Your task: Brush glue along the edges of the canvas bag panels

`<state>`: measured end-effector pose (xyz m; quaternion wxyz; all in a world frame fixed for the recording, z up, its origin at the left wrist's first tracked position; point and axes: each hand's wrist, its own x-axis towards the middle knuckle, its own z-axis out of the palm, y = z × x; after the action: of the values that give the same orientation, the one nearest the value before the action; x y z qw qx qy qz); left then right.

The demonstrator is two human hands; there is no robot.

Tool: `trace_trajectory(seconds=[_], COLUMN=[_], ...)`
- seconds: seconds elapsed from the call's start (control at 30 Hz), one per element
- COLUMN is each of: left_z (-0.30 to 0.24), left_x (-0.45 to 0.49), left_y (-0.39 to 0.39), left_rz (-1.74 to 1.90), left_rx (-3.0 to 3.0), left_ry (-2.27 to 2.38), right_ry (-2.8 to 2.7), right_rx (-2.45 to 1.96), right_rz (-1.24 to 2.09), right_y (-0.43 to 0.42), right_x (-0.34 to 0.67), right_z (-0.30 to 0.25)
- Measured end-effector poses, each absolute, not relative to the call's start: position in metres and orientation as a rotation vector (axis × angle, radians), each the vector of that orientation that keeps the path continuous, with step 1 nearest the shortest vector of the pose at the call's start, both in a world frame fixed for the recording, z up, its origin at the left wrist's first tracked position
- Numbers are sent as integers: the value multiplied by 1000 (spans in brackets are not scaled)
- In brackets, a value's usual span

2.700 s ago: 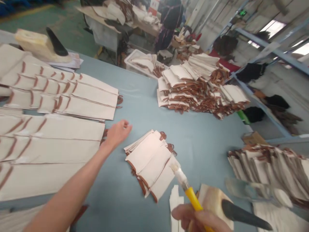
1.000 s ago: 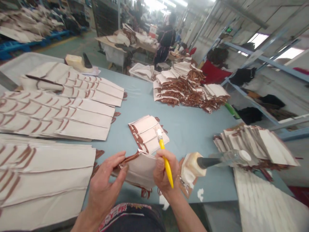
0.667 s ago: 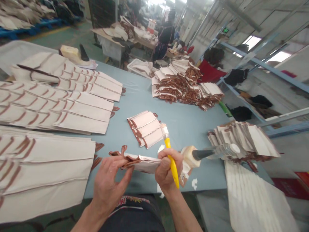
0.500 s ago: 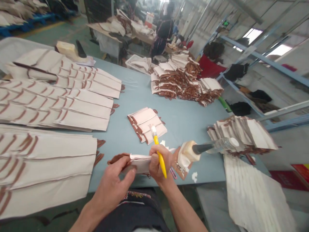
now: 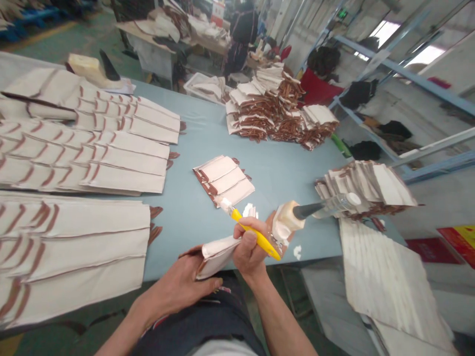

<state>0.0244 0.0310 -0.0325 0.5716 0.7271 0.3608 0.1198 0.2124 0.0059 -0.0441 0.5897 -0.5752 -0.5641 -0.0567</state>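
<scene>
My left hand is closed on a folded cream fabric piece with brown edging, held at the table's near edge. A yellow-handled brush is gripped in my right hand, whose lower fingers also touch the fabric's right end. The white-coated bristles point up and left, by the lower edge of a small stack of cream and brown pieces; contact there I cannot tell. To the right of my right hand stands a cream tub with white paste, a dark-necked bottle leaning from it.
Overlapping rows of cream panels cover the left of the blue table. Piled brown-edged pieces lie at the back, with another bundle at the right. A person stands farther off beside another table.
The brush has swung left and down from the small stack's top to its lower edge, its handle now flatter. The fabric in my left hand has tilted, and the view has shifted slightly.
</scene>
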Motion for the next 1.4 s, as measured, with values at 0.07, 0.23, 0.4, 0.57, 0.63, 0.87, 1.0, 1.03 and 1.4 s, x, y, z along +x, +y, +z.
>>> trace_trajectory(seconds=[0.07, 0.23, 0.4, 0.57, 0.63, 0.87, 1.0, 1.03, 1.4], left_z=[-34, -28, -16, 3, 10, 22, 22, 21, 6], left_x=[24, 1, -31, -27, -13, 14, 15, 15, 11], left_y=[23, 13, 6, 9, 15, 26, 28, 28, 24], left_rz=[313, 336, 570, 787, 776, 541, 463, 463, 648], left_rx=[1816, 2222, 2543, 2507, 2415, 1814, 1693, 1685, 1873], left_ry=[832, 988, 1068, 1116, 1057, 928, 869, 865, 859], right_ry=[-1204, -951, -837, -887, -1002, -1310, -1329, -1305, -855], right_rx=[-1354, -1380, -1381, -1366, -1337, -1267, -1222, -1230, -1218], right_rz=[-113, 24, 97, 148, 155, -42, -23, -10, 396], right_y=[4, 5, 7, 3, 0, -9, -15, -17, -44], right_x=[214, 213, 206, 195, 190, 196, 204, 204, 197], right_z=[-39, -33, -28, -38, -43, -32, -23, -22, 26])
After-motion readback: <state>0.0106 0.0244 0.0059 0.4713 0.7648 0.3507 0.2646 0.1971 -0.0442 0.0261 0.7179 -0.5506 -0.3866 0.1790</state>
